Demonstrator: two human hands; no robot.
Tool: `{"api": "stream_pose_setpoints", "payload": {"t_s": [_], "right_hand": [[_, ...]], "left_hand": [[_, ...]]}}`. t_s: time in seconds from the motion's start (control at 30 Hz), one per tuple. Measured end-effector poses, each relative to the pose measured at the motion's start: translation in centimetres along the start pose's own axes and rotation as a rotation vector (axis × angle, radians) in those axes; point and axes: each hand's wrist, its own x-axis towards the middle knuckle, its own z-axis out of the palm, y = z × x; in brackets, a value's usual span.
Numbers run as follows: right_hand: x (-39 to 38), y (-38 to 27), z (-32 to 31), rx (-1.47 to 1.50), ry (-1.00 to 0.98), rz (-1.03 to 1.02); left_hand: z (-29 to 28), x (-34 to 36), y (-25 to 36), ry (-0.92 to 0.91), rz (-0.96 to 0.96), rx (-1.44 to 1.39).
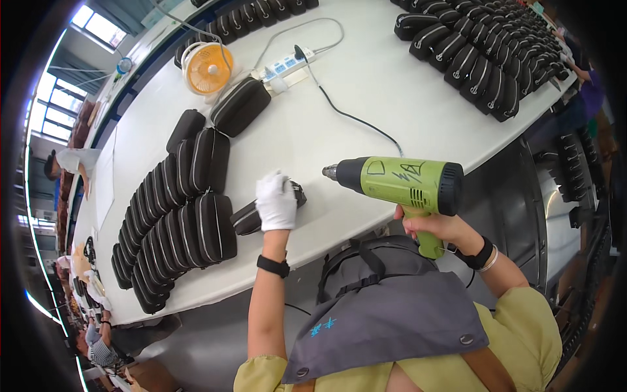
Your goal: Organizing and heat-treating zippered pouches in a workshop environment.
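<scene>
My left hand (275, 201), in a white glove, rests closed over a small black zippered case (247, 221) lying on the white table (313, 130). The glove covers the case's middle, and both ends stick out. My bare right hand (431, 227) grips the handle of a green heat gun (408, 183) with a black barrel and rear cap. Its metal nozzle points left toward the gloved hand, a short gap away from the case.
Rows of black zippered cases (179, 225) stand at the left, and many more (470, 59) fill the far right. An orange fan (208, 68) and a white power strip (287, 65) with cords stand at the back. Other people (75, 162) are at the far left.
</scene>
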Motion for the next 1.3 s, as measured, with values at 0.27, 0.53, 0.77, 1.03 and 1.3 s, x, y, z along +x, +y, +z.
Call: {"api": "stream_pose_setpoints", "payload": {"t_s": [0.27, 0.53, 0.77, 1.03, 1.3], "right_hand": [[3.4, -0.3, -1.5, 0.008, -0.165, 0.082], [5.2, -0.9, -2.5, -0.091, -0.239, 0.179], [5.6, -3.5, -1.1, -0.045, -0.255, 0.124], [5.8, -5.6, -0.1, -0.171, -0.292, 0.185], [4.3, -8.1, 1.3, -0.294, -0.168, 0.088]], "left_hand": [[-3.5, -2.4, -1.7, 0.026, -0.176, 0.170], [-5.6, -7.7, -4.3, 0.338, -0.611, 0.000], [-4.9, -10.2, -7.2, 0.386, -1.053, -0.799], [-4.8, -9.3, -5.6, 0.313, -1.142, -0.859], [-3.5, -7.3, -2.9, 0.203, -1.084, -0.957]]}}
